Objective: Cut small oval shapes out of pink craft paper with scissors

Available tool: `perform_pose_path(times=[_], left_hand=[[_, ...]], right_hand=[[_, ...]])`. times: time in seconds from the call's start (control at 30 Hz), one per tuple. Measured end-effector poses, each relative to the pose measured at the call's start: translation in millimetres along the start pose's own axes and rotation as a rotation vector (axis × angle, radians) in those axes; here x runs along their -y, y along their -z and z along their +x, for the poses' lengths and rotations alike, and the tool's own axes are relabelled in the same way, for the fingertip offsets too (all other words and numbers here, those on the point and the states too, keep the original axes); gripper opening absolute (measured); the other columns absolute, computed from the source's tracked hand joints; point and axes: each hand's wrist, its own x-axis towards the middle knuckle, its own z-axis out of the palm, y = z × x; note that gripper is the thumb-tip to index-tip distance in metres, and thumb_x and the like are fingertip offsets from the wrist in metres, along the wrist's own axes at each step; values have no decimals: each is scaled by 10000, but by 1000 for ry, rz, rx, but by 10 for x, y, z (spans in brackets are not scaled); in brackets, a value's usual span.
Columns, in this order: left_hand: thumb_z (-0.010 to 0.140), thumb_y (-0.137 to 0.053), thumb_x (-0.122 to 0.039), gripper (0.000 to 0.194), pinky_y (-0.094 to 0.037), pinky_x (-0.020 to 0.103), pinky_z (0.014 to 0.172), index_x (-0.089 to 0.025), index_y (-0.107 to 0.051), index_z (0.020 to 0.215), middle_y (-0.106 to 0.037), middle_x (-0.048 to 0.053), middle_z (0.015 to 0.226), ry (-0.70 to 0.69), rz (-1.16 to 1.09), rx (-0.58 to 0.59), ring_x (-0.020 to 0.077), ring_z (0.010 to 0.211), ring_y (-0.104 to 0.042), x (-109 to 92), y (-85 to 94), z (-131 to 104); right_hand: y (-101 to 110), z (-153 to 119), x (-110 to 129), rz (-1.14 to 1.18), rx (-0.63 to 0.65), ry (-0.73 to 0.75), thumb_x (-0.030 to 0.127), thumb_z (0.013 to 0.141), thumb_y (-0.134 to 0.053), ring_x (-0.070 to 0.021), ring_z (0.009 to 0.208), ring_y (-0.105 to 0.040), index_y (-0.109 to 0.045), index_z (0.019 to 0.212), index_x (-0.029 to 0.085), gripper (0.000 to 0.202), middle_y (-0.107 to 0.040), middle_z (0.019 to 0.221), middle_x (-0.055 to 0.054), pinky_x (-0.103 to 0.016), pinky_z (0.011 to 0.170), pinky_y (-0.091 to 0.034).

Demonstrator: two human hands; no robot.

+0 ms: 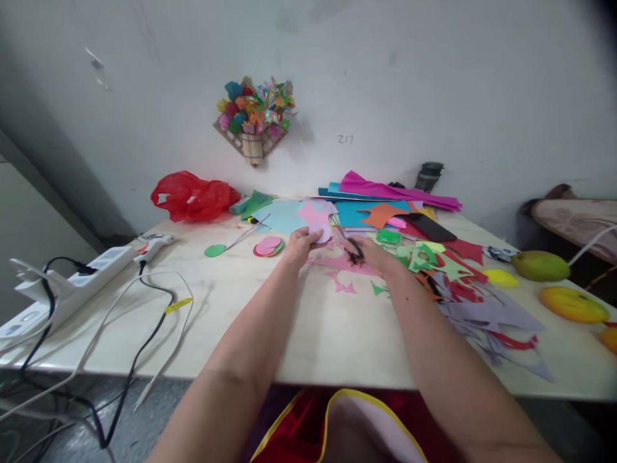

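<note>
A piece of pink paper [315,217] with a rounded lower end is pinched in my left hand [303,245]. My right hand [369,254] is closed on a pair of scissors [355,249], whose blades point up and left beside the paper's right edge. Whether the blades touch the paper I cannot tell. Pink paper scraps [340,283] lie on the table under and between my hands. Left of my left hand rests a small stack of paper circles [268,245], pink on top. Farther left lies a green paper circle [214,250] with a thin stick or wire beside it.
Cut paper scraps [496,308] spread along the right side, near a dark phone [429,227] and several fruits [573,304]. A red plastic bag [193,196] sits at the back left. A power strip [72,289] with cables occupies the left edge. Paper flowers [258,109] hang on the wall.
</note>
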Motion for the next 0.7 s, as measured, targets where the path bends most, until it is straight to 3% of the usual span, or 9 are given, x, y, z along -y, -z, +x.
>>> perform_pose_path(times=[0.13,0.27,0.7], left_hand=[[607,-783,-293,343,-538,360,802,-71,-659,837,-691,92,779,-5,2,44,203,776,-675,4,34,4],[576,-796,-289,348,-524,375,819,-70,-660,810,-694,102,770,18,9,69,226,805,-674,1,36,2],[545,-803,-266,340,-487,357,823,-84,-644,785,-685,91,761,43,-6,77,218,786,-669,59,46,25]], right_hand=[[-1,-16,-12,32,91,-26,465,789,-562,-105,490,-534,-546,871,177,300,-582,612,12,-207,423,-348],[-18,-27,-5,43,148,-39,471,809,-514,-96,469,-514,-512,776,180,293,-567,595,12,-203,408,-332],[-86,30,-96,-38,91,-24,515,793,-564,-88,428,-508,-515,798,185,333,-565,584,19,-187,331,-291]])
